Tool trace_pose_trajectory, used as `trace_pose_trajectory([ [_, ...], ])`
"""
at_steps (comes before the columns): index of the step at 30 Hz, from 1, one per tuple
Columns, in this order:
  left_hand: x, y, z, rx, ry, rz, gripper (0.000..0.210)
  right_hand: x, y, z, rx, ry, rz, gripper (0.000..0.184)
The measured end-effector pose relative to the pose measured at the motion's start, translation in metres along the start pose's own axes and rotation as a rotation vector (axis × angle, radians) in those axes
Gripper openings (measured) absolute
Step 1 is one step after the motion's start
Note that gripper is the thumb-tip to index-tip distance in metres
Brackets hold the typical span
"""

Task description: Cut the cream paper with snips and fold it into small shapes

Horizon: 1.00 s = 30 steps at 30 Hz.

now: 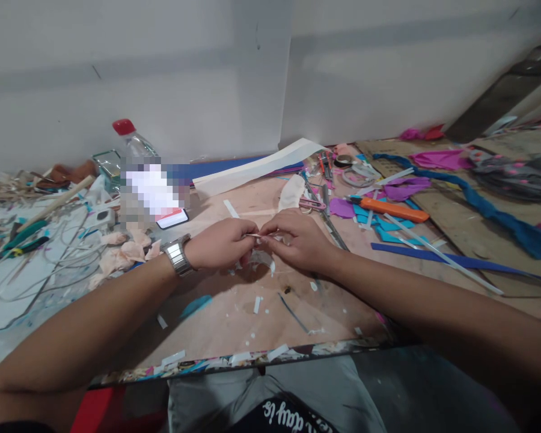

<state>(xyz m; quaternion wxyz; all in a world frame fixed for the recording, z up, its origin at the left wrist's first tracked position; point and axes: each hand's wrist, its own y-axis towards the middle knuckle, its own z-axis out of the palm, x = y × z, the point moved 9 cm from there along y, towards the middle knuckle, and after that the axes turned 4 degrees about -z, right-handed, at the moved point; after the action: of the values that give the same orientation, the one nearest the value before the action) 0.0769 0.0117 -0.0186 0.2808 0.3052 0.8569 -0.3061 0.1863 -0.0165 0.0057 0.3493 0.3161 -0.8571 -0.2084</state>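
Note:
Over the middle of the wooden work board (234,325), my two hands meet fingertip to fingertip. My left hand (220,242), with a metal watch (177,255) on its wrist, pinches one end of a thin pale strip (255,235). The fingers of my right hand (300,239) are closed on the same strip from the other side. Most of the strip is hidden by the fingers, and its material is too small to tell. Some whitish, see-through material (264,263) shows just below the hands.
A phone (174,218) leans at the back left by a red-capped bottle (137,144). Pliers (24,243) and scraps lie left. To the right are an orange utility knife (390,208), blue fabric (473,201) and cardboard (473,270). A pale sheet (261,168) lies behind.

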Motion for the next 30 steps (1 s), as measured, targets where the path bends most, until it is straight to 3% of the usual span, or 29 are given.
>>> trace_pose_trajectory([
  [10,-0.0048,-0.0014,-0.0027,-0.020,-0.048,0.070,0.034,0.0003,-0.0004,-0.0002,0.007,-0.003,0.010,0.011],
  [22,-0.0012,0.0005,-0.0040,-0.044,-0.032,0.043,0.021,-0.0007,-0.0005,-0.0005,-0.001,-0.022,0.007,0.012],
  [30,-0.0015,0.0008,-0.0037,-0.051,-0.045,0.074,0.028,-0.0004,-0.0004,-0.0031,-0.012,-0.050,0.020,0.012],
])
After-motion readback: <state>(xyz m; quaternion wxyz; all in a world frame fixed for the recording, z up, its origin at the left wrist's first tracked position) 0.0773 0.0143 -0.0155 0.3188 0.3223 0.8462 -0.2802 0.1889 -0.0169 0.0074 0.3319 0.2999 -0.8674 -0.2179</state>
